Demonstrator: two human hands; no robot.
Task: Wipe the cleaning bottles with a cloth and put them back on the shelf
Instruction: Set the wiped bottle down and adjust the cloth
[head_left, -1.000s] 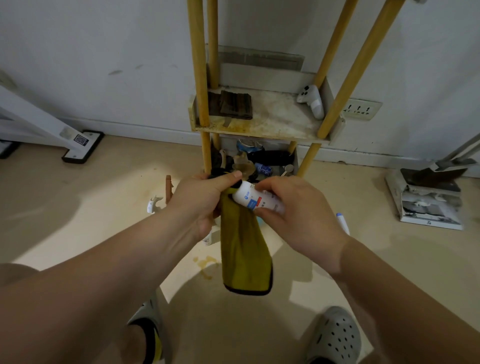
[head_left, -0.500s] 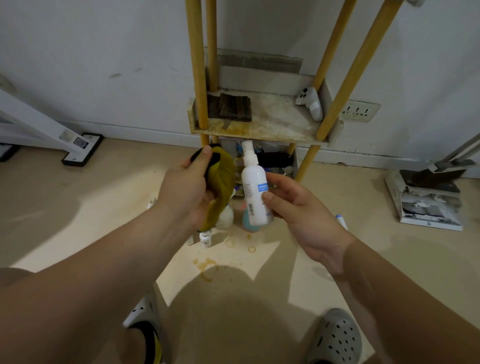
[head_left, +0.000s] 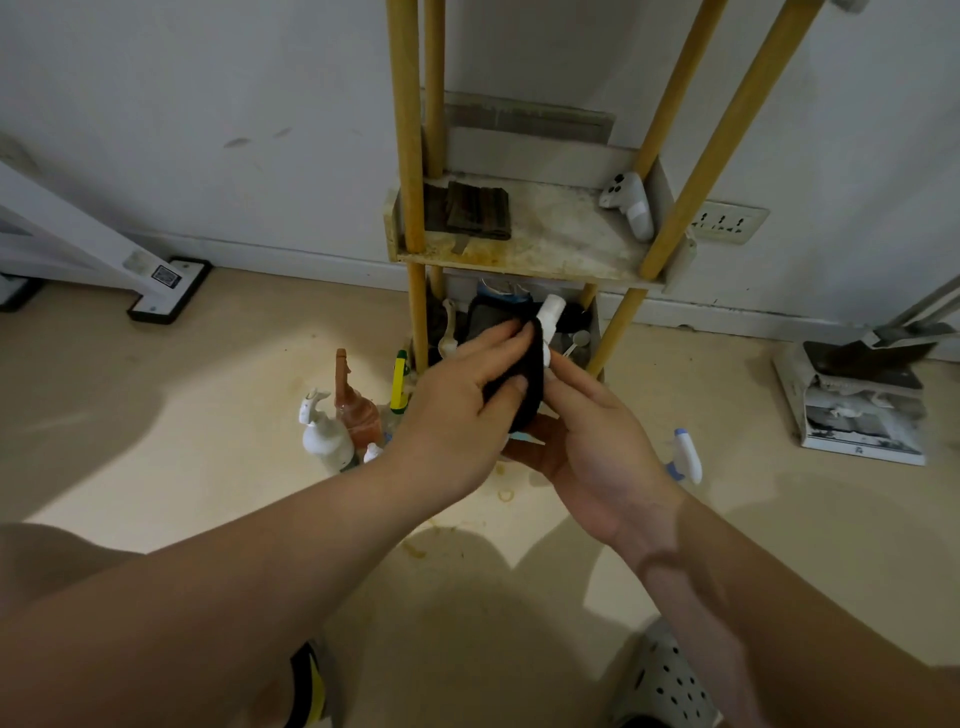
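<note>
The left forearm (head_left: 234, 597) and the right forearm (head_left: 779, 613) are bare from the wrists back to the lower edge of the view. The left hand (head_left: 467, 410) and the right hand (head_left: 597, 441) are bare too. The right foot wears a pale grey foam clog (head_left: 670, 686) with a rounded toe dotted with rows of small round holes. Of the left shoe (head_left: 307, 686) only a sliver shows beneath the forearm: a black edge with a bright yellow band, its shape unclear.

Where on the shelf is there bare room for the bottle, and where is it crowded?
The upper board is bare between the dark pad and the white controller. The lower tier is crowded, as is the floor left of it, where bottles stand.
</note>
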